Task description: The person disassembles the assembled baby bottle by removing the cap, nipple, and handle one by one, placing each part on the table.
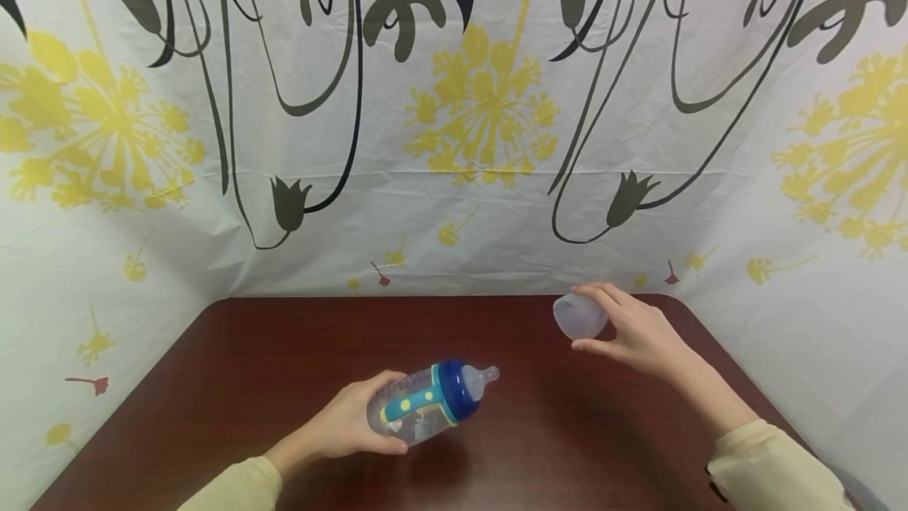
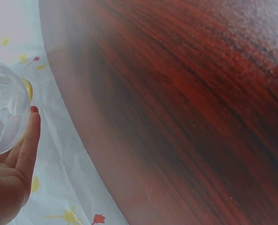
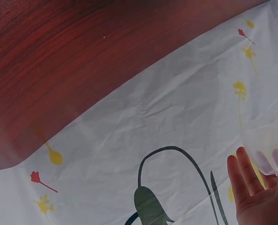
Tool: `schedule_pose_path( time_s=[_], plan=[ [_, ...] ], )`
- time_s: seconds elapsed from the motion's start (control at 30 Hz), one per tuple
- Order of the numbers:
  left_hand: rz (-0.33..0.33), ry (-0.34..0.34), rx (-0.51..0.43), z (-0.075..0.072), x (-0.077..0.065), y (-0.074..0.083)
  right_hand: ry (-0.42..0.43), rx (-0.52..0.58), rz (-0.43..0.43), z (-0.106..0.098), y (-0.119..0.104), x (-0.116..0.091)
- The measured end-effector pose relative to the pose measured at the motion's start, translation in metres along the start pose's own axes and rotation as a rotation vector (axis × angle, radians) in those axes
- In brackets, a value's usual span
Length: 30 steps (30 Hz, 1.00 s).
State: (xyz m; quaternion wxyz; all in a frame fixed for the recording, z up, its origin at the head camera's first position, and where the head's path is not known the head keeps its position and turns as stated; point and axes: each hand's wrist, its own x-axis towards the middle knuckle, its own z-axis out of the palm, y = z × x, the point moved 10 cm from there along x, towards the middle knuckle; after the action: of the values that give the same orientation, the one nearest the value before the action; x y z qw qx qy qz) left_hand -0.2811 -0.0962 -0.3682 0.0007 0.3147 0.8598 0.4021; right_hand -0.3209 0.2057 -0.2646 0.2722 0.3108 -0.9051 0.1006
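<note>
A clear baby bottle (image 1: 414,408) with a blue collar and a pale teat lies tilted in my left hand (image 1: 352,419), its teat end pointing right. The thumb and fingers grip it near its base, above the table. In the left wrist view the bottle's round clear base (image 2: 7,110) shows at the left edge, with the fingers (image 2: 28,145) beside it. Farther back on the right, my right hand (image 1: 631,330) pinches a translucent cap (image 1: 578,316) between thumb and fingers, apart from the bottle. The right wrist view shows part of the cap (image 3: 264,145) behind the hand.
The dark reddish-brown wooden table (image 1: 298,353) has rounded far corners. A white sheet (image 1: 440,243) printed with yellow and grey flowers hangs behind it and along both sides.
</note>
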Motion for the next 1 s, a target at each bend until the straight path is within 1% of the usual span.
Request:
schedule_pose_path(
  time_s=[0.73, 1.0],
  plan=[
    [-0.012, -0.018, -0.018, 0.003, 0.0, -0.005, -0.046, 0.009, -0.006, 0.024, 0.004, 0.002],
    [0.003, -0.014, -0.017, 0.002, 0.001, -0.004, -0.047, 0.001, -0.006, 0.028, 0.005, 0.002]
  ],
)
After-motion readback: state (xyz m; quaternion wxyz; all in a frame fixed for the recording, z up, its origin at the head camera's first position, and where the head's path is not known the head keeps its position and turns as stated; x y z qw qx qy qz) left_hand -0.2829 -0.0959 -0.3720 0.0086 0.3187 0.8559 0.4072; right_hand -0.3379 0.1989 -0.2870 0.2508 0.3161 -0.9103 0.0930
